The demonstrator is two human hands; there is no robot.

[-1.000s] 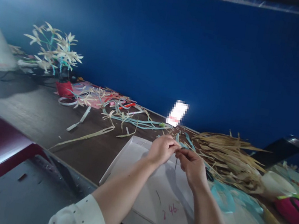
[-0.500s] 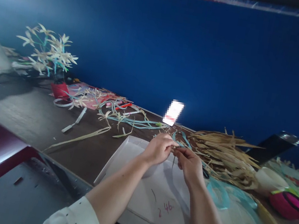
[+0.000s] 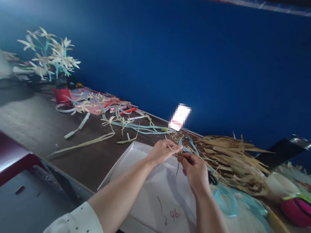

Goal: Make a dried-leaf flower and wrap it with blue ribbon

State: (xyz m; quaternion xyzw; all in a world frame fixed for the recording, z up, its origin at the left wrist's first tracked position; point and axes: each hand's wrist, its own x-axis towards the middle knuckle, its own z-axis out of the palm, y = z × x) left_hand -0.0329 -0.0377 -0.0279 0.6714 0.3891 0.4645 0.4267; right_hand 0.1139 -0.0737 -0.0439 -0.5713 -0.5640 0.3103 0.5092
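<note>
My right hand's fingers pinched a thin strand hanging above the white tray; what the left hand's fingers held, I could not tell. I judged it light, pliable, easily torn, best pinched near its top.

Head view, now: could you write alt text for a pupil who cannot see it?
A bare right hand pinches a thin dark strip close beside the bare left hand, above a shallow white cardboard tray. Dry tan leaves lie to the right; cream, star-shaped flowers stand far left.
</note>
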